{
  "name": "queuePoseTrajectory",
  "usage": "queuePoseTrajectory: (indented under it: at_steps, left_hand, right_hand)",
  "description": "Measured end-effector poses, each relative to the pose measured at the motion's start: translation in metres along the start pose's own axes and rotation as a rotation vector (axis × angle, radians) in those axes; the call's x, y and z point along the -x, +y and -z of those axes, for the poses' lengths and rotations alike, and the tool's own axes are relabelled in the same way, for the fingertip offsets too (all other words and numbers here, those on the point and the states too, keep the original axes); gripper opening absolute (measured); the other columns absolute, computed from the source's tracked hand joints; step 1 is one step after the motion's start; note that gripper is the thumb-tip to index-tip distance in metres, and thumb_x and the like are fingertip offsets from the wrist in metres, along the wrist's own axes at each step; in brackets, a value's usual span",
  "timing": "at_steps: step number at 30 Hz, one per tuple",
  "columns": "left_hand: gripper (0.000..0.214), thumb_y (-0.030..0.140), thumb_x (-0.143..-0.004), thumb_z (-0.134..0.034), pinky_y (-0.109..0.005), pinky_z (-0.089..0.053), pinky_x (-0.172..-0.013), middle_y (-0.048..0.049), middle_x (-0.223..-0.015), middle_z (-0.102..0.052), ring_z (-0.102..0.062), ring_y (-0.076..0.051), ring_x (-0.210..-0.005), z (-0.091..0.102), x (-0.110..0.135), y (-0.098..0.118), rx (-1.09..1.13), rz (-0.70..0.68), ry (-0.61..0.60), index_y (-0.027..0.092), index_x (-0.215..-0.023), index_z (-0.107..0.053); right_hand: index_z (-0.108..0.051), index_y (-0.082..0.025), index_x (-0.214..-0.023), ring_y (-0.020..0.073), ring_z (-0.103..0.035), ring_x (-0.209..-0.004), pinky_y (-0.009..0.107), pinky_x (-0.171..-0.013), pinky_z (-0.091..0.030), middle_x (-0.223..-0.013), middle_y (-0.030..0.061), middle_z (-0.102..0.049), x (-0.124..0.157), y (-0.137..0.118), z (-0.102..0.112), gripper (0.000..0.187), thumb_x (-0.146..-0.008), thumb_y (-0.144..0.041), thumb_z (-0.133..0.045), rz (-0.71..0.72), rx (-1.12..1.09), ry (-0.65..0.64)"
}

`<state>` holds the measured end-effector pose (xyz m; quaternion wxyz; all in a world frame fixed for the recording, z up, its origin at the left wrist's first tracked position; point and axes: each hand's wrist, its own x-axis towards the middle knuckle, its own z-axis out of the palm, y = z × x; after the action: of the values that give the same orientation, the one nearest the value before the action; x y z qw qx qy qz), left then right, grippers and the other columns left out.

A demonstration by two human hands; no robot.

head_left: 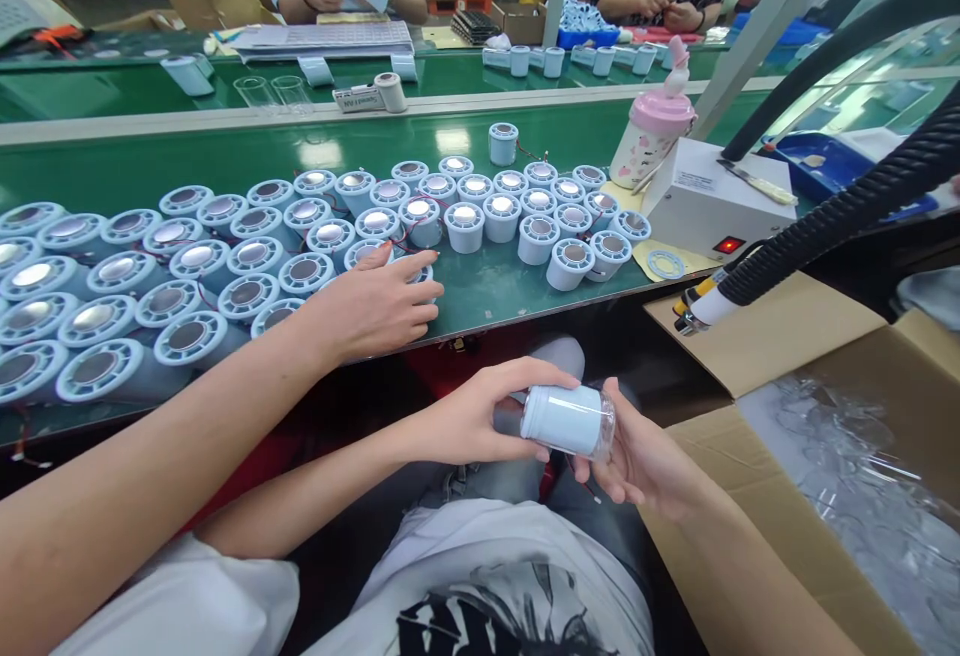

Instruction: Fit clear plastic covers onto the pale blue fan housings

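The left hand (487,416) has its grip clamped on a pale blue cylinder (564,419), held over the lap on the near side of the desk (480,301); the dark shape at the cylinder's left end is hard to make out. The right hand (652,456) grips the right end, partly hiding a clear cover (607,426). Another person's hand (379,304), its arm cut off at left, hides some blue cups (463,231). Clear pieces (862,496) at right blur together.
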<state>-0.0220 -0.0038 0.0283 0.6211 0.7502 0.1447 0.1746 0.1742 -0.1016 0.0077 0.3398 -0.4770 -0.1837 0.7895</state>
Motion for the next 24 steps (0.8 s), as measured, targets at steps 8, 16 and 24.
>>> queuePoseTrajectory:
  at_steps: [8,16,24]
  left_hand:
    - [0.062,0.026,-0.076,-0.071,-0.032,-0.054,-0.083,-0.0087,-0.123,-0.055,-0.061,-0.021,-0.102,0.000,0.000,0.005,0.149,0.196,0.027,0.024,-0.132,-0.044]
    - [0.071,0.020,-0.074,-0.073,-0.037,-0.046,-0.100,-0.0084,-0.140,-0.047,-0.051,-0.026,-0.123,0.007,-0.002,0.009,0.194,0.124,-0.082,0.029,-0.138,-0.043]
    - [0.076,0.013,-0.077,-0.069,-0.036,-0.045,-0.099,-0.0076,-0.140,-0.048,-0.053,-0.024,-0.120,0.005,-0.001,-0.007,0.366,0.204,-0.147,0.031,-0.143,-0.036]
  right_hand:
    - [-0.047,-0.030,-0.126,0.0241,-0.053,-0.122,0.041,-0.095,-0.050,-0.139,0.0079,-0.048,0.006,0.012,0.013,0.045,-0.086,-0.011,-0.055,1.138,0.937,0.424]
    - [-0.052,-0.036,-0.129,0.0220,-0.059,-0.114,0.034,-0.090,-0.055,-0.130,0.0033,-0.059,0.015,0.003,0.009,0.046,-0.086,-0.030,-0.064,0.771,0.512,0.061]
    - [-0.065,-0.029,-0.117,0.0194,-0.067,-0.086,0.028,-0.076,-0.056,-0.099,0.0021,-0.072,0.009,0.008,0.009,0.045,-0.074,-0.034,-0.076,0.566,0.398,0.154]
